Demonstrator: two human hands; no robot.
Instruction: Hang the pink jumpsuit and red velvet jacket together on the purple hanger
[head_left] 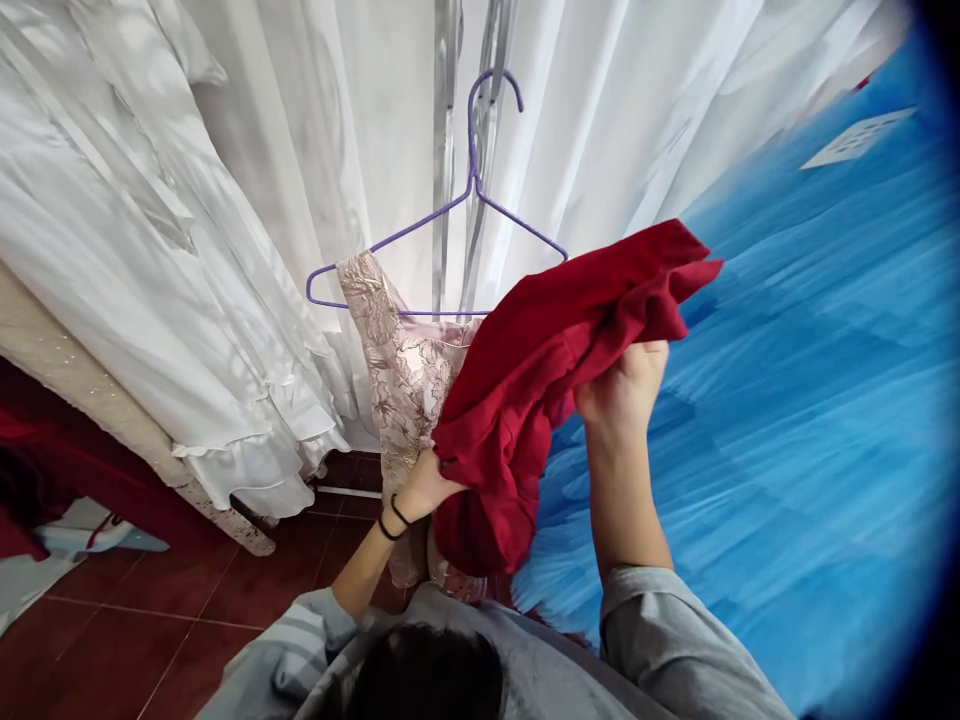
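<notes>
A red garment (517, 400) is spread between my two hands, its folded upper end raised to the right. Its lower left edge is gripped by my left hand (429, 487), which wears dark bands at the wrist. My right hand (626, 385) holds the garment from underneath near the raised end, its fingertips covered by the cloth. Behind it, a pale pink dress with a gold floral pattern (405, 370) hangs by its left strap on a purple hanger (474, 180). The red cloth covers the right part of that dress and the hanger's right end.
White gowns (187, 250) hang at the left and behind the hanger. Blue tulle (787, 400) fills the right side, with a white card (855, 138) on it. Metal poles (448, 150) stand behind the hanger. The floor (202, 640) is dark red tile.
</notes>
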